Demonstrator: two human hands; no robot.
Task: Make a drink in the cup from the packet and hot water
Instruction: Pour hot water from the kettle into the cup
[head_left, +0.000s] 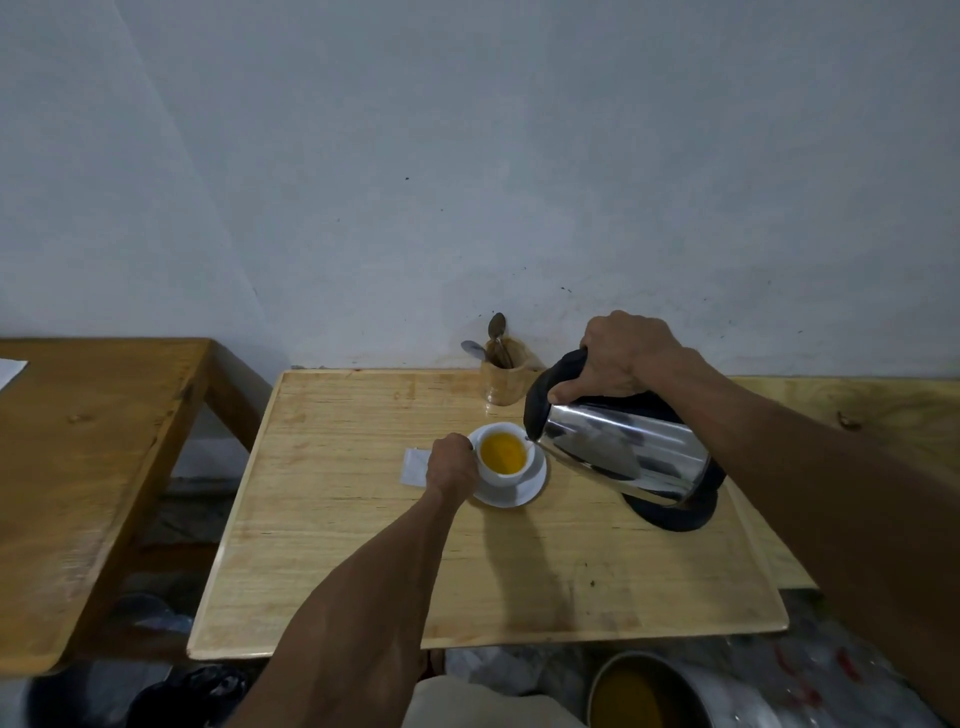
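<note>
Hidden: our left hand (451, 464) covers the cup's handle and part of the white packet (414, 466).
Count: we see one cup (503, 453), one saucer (511, 492), one kettle (621, 448), two spoons (496, 332) in a holder (503, 382).
Left hand: closed around the cup's side on the table (363, 545).
Right hand (621, 358): gripping the kettle's black handle, spout tipped over the cup's yellow drink.

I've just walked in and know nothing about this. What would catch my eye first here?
Probably the shiny steel kettle, tipped by the right hand with its spout at the rim of a white cup near the middle of the pale wooden table. The cup holds bright yellow-orange liquid and sits on a saucer, steadied by the left hand. At the wall stands a wooden holder with spoons.
</note>
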